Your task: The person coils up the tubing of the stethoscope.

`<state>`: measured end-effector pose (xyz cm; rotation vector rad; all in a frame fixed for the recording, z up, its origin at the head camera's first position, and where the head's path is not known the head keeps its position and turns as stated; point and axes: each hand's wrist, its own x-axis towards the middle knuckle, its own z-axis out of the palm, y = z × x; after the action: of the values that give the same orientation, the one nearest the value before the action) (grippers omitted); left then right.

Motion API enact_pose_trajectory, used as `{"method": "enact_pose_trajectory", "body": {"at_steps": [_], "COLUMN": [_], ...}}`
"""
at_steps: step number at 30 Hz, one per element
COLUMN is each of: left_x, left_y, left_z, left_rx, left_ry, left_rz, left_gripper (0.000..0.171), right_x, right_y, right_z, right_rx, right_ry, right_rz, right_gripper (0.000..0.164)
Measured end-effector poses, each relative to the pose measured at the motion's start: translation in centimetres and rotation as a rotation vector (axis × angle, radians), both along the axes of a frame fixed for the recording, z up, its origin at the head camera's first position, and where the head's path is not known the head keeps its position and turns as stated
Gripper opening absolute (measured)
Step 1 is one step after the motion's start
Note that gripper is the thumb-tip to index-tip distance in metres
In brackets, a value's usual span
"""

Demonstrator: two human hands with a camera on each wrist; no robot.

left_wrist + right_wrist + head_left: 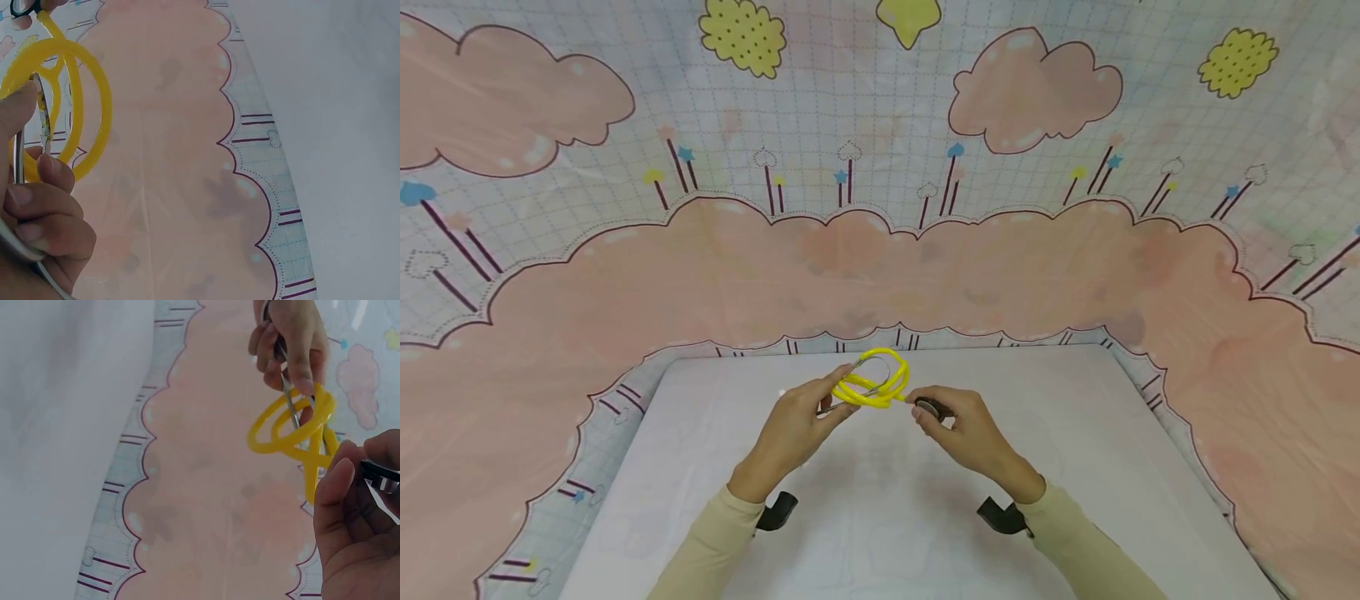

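Note:
A stethoscope with coiled yellow tubing is held up between both hands over the white table. My left hand grips its metal ear tubes, the thumb and fingertips right beside the yellow loops. In the left wrist view the tubing forks into a Y near the thumb. My right hand pinches the black and silver chest piece between thumb and fingers, to the right of the coil. A short end of tubing runs from the loops to it. The fingers hide part of the chest piece.
The white table lies below the hands. Behind it and along its sides hangs a patterned cloth with pink clouds. Black camera mounts sit at both wrists, by the beige sleeves.

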<state>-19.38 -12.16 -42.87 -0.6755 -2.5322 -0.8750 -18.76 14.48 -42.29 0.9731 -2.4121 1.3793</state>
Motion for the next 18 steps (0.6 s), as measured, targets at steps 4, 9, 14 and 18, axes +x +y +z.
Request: {"method": "enact_pose_trajectory", "body": {"at_steps": [4,9,14,18], "left_x": [0.11,0.28,0.53,0.59], "left_y": [0.11,0.19,0.33,0.41], "left_z": [0.06,0.1,0.15,0.14], "left_rx": [-0.011,0.008,-0.027,-0.033], "left_ry": [0.007,0.023,0.092,0.121], "left_rz": [-0.004,-0.008,-0.006,-0.002], "left_gripper": [0.059,0.059,0.06,0.059], "right_x": [-0.1,-0.43,-0.78,-0.69], "right_y": [-0.16,-0.4,-0.62,-0.72], "right_z": [-0.06,-0.27,-0.75,-0.89], "right_rx": [-0.032,-0.13,-0.212,-0.237], "right_ry": [-0.034,-0.149,-0.242,-0.254], "right_rz": [-0.025,-0.058,-0.072,-0.08], "right_gripper": [0.017,0.019,0.017,0.02]}}
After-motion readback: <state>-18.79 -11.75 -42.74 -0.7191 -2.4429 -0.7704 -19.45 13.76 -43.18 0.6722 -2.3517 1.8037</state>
